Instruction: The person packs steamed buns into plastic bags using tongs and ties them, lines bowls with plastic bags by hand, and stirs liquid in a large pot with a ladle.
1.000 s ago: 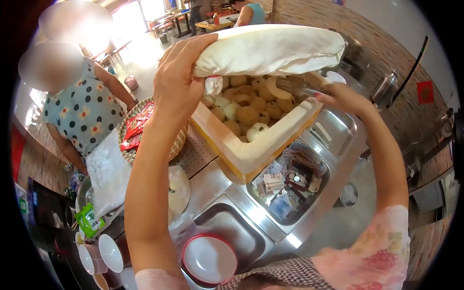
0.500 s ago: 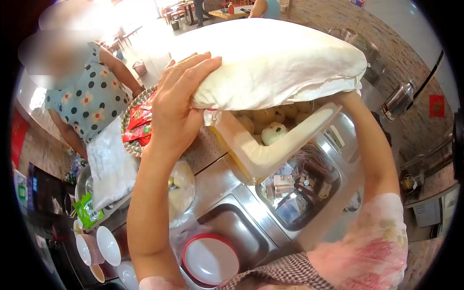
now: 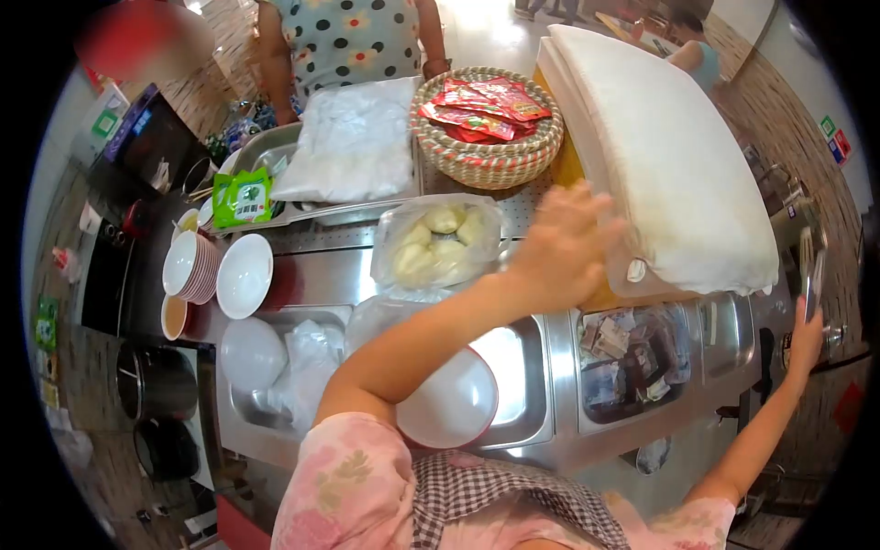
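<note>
A thick white padded cover (image 3: 674,156) lies over the box (image 3: 573,170), hiding the round buns inside. Beside the cover's near left corner is my left hand (image 3: 568,246), blurred by motion, its fingers spread and nothing visible in them. At the far right my right hand (image 3: 805,341) grips metal tongs (image 3: 808,266), which point upward away from the box. A clear plastic bag of pale buns (image 3: 438,243) rests on the steel counter, left of my left hand.
A woven basket (image 3: 490,165) holds red packets. Nearby are a white plastic bag (image 3: 353,137), green packets (image 3: 242,195), stacked bowls (image 3: 191,268), a red-rimmed bowl (image 3: 449,399) and a money tray (image 3: 632,367). A person (image 3: 353,46) stands across the counter.
The cover has come down over the box. My left hand has let go of it, and my right hand has moved out to the right with the tongs. The view has turned left.
</note>
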{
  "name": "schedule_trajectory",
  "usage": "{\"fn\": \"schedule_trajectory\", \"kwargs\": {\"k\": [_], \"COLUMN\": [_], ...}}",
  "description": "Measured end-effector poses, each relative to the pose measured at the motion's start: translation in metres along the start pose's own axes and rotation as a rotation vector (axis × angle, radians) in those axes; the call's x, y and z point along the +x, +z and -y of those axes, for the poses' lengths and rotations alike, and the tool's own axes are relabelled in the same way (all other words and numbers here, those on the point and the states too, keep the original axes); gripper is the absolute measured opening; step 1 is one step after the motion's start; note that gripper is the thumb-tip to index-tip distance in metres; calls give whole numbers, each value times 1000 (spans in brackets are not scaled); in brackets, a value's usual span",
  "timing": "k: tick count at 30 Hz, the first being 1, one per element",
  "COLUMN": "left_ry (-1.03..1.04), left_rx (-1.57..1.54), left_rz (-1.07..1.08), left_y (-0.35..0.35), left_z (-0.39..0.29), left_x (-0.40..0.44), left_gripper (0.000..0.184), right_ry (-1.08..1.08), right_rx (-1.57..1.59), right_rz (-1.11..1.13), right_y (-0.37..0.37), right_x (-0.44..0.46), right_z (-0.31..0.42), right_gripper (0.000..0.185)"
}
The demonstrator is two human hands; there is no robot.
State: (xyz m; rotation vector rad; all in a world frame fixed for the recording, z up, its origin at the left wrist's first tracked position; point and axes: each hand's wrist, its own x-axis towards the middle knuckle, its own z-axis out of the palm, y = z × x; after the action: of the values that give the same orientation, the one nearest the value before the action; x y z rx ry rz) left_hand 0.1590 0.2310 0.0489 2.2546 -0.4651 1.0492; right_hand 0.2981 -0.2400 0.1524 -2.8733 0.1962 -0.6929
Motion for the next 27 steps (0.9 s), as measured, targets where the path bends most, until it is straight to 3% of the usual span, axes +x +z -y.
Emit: {"fn": "schedule_trajectory", "kwargs": {"k": [1, 3, 5, 6, 8, 9, 10, 12, 13, 14, 16, 18, 22, 25, 27], "left_ry": [-44, -114, -219, -302, -465, -566, -668, -880, -983, -1078, -1107, -1126, -1087, -1063, -1037], "left_rx": [19, 291, 565, 578, 607, 554, 500, 259, 71, -121, -277, -442, -726, -804, -805], "left_rz": [-61, -99, -260, -287, -346, -292, -239, -144, -104, -63, -65, -79, -69, -21, 25], "left_y": [-24, -66, -102, -115, -135, -142, -145, -151, -154, -156, -154, -155, -171, -168, -162], "left_z": [5, 29, 40, 43, 47, 52, 58, 64, 67, 70, 76, 75, 69, 61, 66], "left_x": [-8, -37, -66, -80, -105, -117, -129, -141, -143, -144, -145, -135, -86, -60, -57], "left_gripper": [54, 62, 69, 71, 76, 70, 64, 53, 47, 42, 34, 30, 30, 35, 40], "right_ry": [-93, -144, -381, -371, -569, -700, -890, -878, -735, -706, -891, -748, -275, -330, -588], "right_rx": [71, 234, 87, 56, 61, 117, 196, 475, 637, 781, 458, 782, 1650, 1702, 1290], "right_rz": [-60, 193, -67, 126, -27, -102, -385, -91, 352, 614, 330, 564, 1070, 1073, 487], "right_y": [-1, -6, 33, 18, 27, 22, 43, 27, 32, 34, 99, 147, 117, 55, 72], "right_x": [2, 4, 19, 6, -7, -22, -28, -107, -133, -162, -198, -214, -211, -210, -211], "right_z": [25, 96, 131, 174, 217, 244, 259, 317, 341, 358, 375, 386, 423, 443, 441], "right_gripper": [60, 62, 68, 66, 59, 58, 54, 48, 51, 54, 52, 51, 51, 55, 57]}}
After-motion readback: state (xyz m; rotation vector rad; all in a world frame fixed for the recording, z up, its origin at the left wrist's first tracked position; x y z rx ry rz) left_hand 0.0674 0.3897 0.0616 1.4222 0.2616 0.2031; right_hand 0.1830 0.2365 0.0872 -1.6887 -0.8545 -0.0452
